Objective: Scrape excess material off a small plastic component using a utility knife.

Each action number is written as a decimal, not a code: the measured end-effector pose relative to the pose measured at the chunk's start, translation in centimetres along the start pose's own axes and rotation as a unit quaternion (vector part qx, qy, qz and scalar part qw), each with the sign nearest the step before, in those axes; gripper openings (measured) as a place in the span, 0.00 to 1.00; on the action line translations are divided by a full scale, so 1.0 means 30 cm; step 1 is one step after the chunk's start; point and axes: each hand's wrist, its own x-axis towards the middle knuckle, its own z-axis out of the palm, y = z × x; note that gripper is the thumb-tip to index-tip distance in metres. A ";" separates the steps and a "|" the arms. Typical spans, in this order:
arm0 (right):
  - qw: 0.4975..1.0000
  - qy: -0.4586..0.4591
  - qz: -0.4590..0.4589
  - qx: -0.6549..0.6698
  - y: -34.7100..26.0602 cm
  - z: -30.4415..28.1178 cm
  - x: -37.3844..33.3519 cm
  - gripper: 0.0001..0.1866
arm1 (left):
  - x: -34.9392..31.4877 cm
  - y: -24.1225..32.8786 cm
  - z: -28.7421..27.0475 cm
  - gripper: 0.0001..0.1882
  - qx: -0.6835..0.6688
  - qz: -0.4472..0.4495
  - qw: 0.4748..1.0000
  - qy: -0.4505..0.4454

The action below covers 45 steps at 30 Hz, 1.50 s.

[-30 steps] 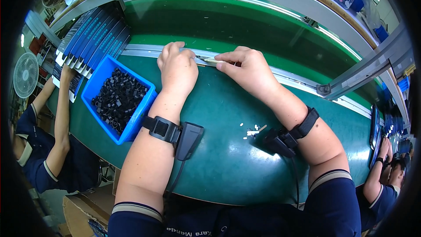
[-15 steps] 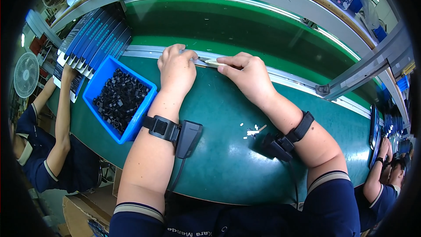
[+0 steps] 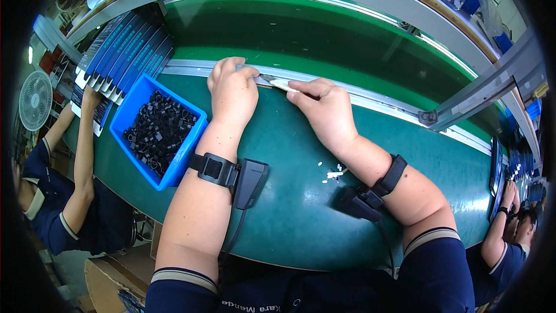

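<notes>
My left hand (image 3: pixel 234 90) is at the metal rail along the far edge of the green table. Its fingers are curled and pinched at the rail, and whatever lies between them is hidden. Close by on the right, my right hand (image 3: pixel 327 107) grips a slim tool with a pale handle and a thin metal tip (image 3: pixel 280 84). That tip points left, toward my left fingertips. A thin light-brown strip lies beside the rail below the tip. Each of my wrists wears a black strap with a small black box and a cable.
Left of my left forearm stands a blue bin (image 3: pixel 200 127) full of small black parts. Dark blue boxes (image 3: pixel 130 46) lean in a row behind it. Small white bits (image 3: pixel 334 174) lie mid-table. Co-workers' arms reach in at far left and right. A green conveyor belt (image 3: pixel 324 49) runs beyond the rail.
My right hand has shifted slightly down, and the tool slants more steeply. My right forearm and its strap have dropped a little. My left hand has barely moved.
</notes>
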 end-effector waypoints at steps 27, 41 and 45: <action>0.967 0.075 -0.166 -0.178 0.004 0.113 -0.056 0.09 | -0.007 -0.002 0.004 0.09 0.009 -0.017 1.000 0.000; 0.957 0.087 -0.210 -0.179 -0.009 0.109 -0.054 0.10 | -0.011 -0.003 0.001 0.10 0.014 -0.010 1.000 0.006; 0.955 0.085 -0.213 -0.188 -0.013 0.110 -0.055 0.10 | -0.009 -0.001 0.006 0.10 0.004 -0.005 1.000 0.015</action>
